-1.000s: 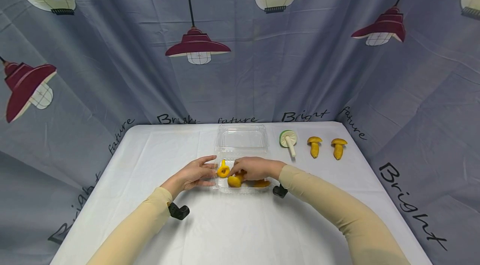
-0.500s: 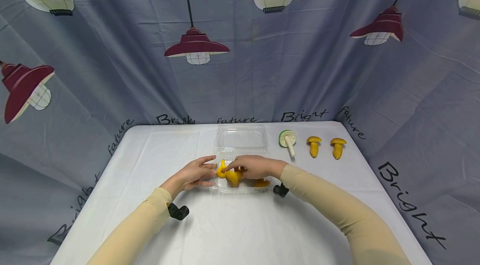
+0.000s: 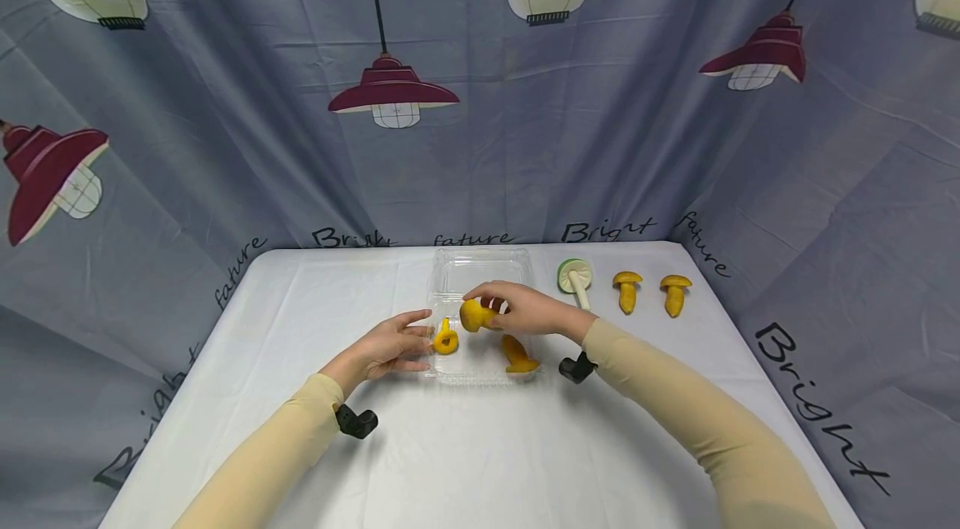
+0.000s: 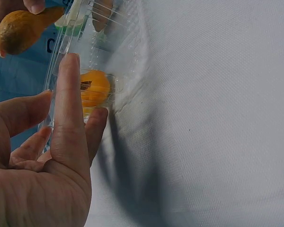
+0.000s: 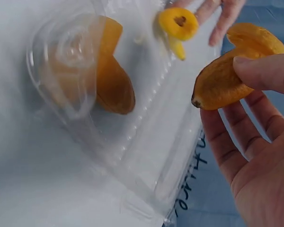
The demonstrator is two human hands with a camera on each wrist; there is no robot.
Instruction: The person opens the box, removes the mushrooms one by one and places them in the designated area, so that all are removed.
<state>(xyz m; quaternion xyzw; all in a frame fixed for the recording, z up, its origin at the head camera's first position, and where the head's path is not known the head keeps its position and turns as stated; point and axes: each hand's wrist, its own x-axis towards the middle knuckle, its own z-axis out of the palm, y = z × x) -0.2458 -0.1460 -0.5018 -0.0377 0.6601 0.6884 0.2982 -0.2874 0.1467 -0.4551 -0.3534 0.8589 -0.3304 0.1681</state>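
Observation:
My right hand (image 3: 528, 308) pinches a yellow-brown toy mushroom (image 3: 472, 316) between thumb and fingers, above the hinge side of a clear plastic clamshell box (image 3: 476, 369). In the right wrist view the thumb presses on that mushroom (image 5: 220, 78). Fingers spread and mostly straight, my left hand (image 3: 378, 352) touches the box's left wall. Inside the box, near that hand, lies a small bright yellow mushroom (image 5: 173, 30) with a dark hollow in its cap. A second yellow-brown mushroom (image 3: 517, 356) lies on its side at the box's right end.
The box's transparent lid (image 3: 483, 271) lies folded back behind it. To the right, on the white-covered table (image 3: 465, 462), a green-capped mushroom with a white stem (image 3: 576, 275) and two yellow-brown mushrooms (image 3: 627, 289) form a row. A grey-blue curtain (image 3: 465, 171) hangs behind the table.
My right hand has lifted the yellow-brown mushroom from the box and moved it up and back, uncovering the mushroom at the right end. The left hand stays in place.

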